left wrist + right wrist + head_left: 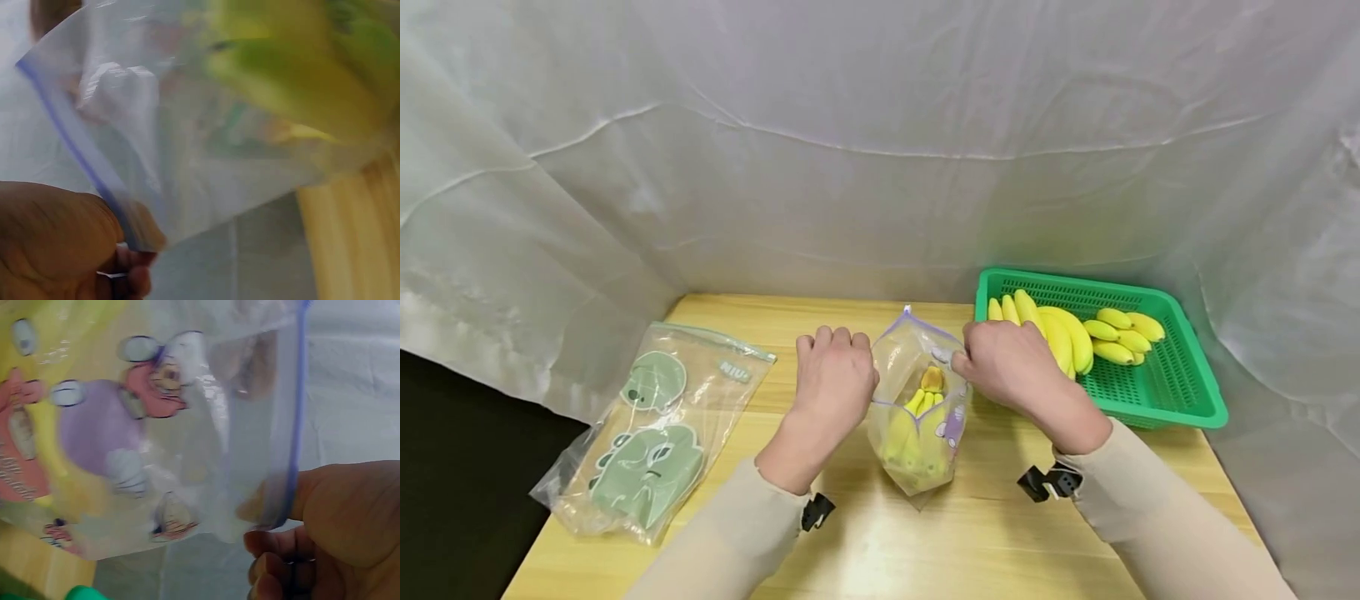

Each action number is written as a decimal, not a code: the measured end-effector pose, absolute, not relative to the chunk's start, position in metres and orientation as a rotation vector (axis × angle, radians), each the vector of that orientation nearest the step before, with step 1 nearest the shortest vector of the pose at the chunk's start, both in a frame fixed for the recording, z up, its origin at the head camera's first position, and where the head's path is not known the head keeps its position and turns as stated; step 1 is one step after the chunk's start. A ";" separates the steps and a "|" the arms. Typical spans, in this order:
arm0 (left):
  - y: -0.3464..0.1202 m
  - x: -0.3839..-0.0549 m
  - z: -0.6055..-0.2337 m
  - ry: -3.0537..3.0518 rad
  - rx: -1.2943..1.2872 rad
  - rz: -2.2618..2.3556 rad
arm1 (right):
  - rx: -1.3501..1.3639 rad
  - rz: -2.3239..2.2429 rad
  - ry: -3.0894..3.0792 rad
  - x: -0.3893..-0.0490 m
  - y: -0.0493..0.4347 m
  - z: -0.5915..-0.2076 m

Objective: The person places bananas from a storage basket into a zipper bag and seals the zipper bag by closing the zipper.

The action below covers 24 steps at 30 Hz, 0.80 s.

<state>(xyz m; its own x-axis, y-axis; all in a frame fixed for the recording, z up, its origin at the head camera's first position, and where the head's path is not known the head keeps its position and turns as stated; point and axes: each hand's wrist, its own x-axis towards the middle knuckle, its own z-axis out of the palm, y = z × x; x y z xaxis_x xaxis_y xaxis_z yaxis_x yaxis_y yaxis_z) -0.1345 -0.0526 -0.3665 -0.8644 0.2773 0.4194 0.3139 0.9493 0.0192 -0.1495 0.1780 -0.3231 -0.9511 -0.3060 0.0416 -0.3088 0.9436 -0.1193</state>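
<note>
A clear zip bag [895,354] with a purple closure strip and cartoon prints hangs in front of me, its mouth spread wide. Inside it rests a bunch of yellow bananas [929,400], stem end upward. My left hand [835,375] pinches one top corner of the bag; the left wrist view shows the thumb inside the strip [65,134]. At the opposite corner my right hand [1011,362] pinches the edge, its thumb showing through the plastic in the right wrist view. The bananas look greenish near their tips [250,81].
At the back right stands a green plastic basket [1180,400] with a large banana bunch [1060,333] and a smaller one [1123,335]. Another clear zip bag [715,342] with green cartoon prints lies flat on the left of the wooden table [880,550]. Grey cloth walls [880,208] enclose the back and sides.
</note>
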 end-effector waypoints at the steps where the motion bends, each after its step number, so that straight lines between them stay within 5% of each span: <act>1: -0.053 -0.135 -0.371 -2.656 -0.447 -0.124 | 0.503 0.182 -3.066 -0.150 0.178 -0.327; 14: -0.066 -0.139 -0.377 -2.640 -0.476 -0.237 | 0.543 0.247 -2.976 -0.154 0.175 -0.330; 24: -0.070 -0.134 -0.367 -2.823 -0.261 -0.524 | 0.409 0.557 -3.020 -0.160 0.169 -0.354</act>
<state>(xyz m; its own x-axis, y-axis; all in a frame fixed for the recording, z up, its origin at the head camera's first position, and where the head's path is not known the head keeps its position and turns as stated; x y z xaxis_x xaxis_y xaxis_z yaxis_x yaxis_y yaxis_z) -0.1343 -0.0703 -0.3673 -0.9505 0.1281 0.2831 0.2212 0.9189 0.3267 -0.1605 0.1693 -0.3543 -0.9642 -0.2495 0.0896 -0.2651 0.9006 -0.3444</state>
